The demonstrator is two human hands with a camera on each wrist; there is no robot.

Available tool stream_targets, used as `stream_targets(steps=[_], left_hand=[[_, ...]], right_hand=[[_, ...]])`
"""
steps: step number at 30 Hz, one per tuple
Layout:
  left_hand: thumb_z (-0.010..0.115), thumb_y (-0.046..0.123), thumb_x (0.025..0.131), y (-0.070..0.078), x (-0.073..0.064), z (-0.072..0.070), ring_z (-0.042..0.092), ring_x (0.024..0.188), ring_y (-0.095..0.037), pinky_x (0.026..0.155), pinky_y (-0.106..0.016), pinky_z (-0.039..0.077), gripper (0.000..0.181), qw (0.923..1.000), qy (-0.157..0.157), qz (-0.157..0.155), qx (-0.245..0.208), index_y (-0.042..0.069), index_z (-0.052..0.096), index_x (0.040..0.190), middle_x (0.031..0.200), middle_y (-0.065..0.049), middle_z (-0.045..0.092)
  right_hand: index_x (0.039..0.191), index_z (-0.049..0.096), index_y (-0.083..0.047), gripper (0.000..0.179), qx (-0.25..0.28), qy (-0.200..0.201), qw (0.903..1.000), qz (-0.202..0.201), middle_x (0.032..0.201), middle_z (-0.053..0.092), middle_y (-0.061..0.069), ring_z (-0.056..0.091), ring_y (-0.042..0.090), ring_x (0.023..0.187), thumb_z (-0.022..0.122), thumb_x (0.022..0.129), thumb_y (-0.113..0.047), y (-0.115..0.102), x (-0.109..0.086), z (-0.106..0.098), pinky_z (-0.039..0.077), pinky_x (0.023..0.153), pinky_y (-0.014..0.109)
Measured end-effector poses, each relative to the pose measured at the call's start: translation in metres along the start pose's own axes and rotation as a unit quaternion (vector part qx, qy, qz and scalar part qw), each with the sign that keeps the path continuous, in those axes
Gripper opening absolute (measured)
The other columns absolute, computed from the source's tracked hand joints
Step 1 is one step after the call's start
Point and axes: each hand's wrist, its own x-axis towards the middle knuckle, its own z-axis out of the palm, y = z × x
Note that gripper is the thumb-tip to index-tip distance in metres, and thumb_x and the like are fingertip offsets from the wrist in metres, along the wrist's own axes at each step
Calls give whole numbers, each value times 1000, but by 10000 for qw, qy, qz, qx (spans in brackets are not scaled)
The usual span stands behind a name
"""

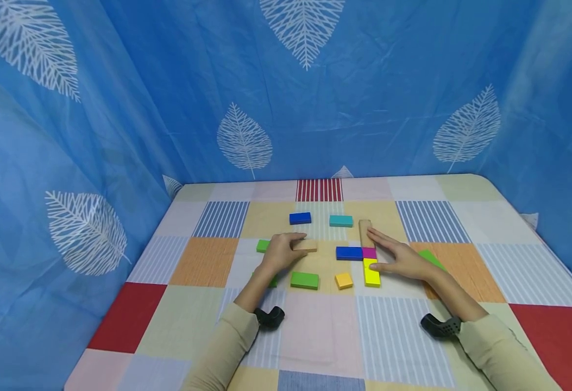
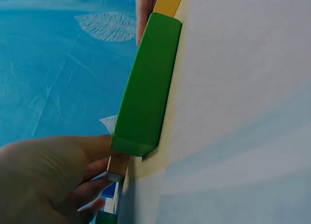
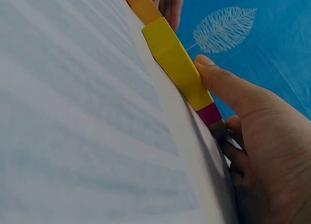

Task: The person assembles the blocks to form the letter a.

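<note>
My left hand holds a plain wooden block at its left end, thumb in front and fingers behind. On the right, a blue block, a small magenta block, a yellow block and a longer wooden block lie against one another. With fairly straight fingers, my right hand touches the longer wooden block, while its thumb rests against the yellow one. The magenta block sits between those two. In the left wrist view, a green block partly hides the held wooden block.
Farther back lie a dark blue block and a teal block. Nearer are a green block and an orange block. More green blocks lie around the left hand, and another green piece is behind the right wrist.
</note>
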Motion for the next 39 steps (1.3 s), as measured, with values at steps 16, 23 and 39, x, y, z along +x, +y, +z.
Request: stream_targets(steps=[16, 23, 39], left_hand=[[78, 25, 74, 23, -3, 13, 45, 62, -6, 54, -16, 39, 35, 9996, -167, 26, -229, 16, 71, 107, 98, -1, 69], [78, 24, 75, 25, -4, 19, 39, 53, -4, 45, -17, 30, 33, 9990, -118, 362, -216, 13, 72, 105, 79, 2, 67], [77, 29, 75, 26, -5, 24, 39, 51, -4, 46, -17, 31, 34, 9991, -150, 396, 68, 16, 72, 106, 65, 7, 60]], right_hand=[[148, 24, -16, 88, 73, -75, 9999, -31, 153, 14, 5, 13, 34, 137, 69, 78, -47, 0, 3, 1, 17, 104, 59], [147, 24, -15, 87, 71, -70, 9999, -95, 153, 14, 7, 14, 35, 137, 69, 79, -45, 0, 3, 0, 17, 104, 60], [148, 24, -15, 88, 21, -51, 10000, -14, 153, 13, 6, 14, 34, 137, 69, 79, -47, 1, 0, 1, 17, 105, 59]])
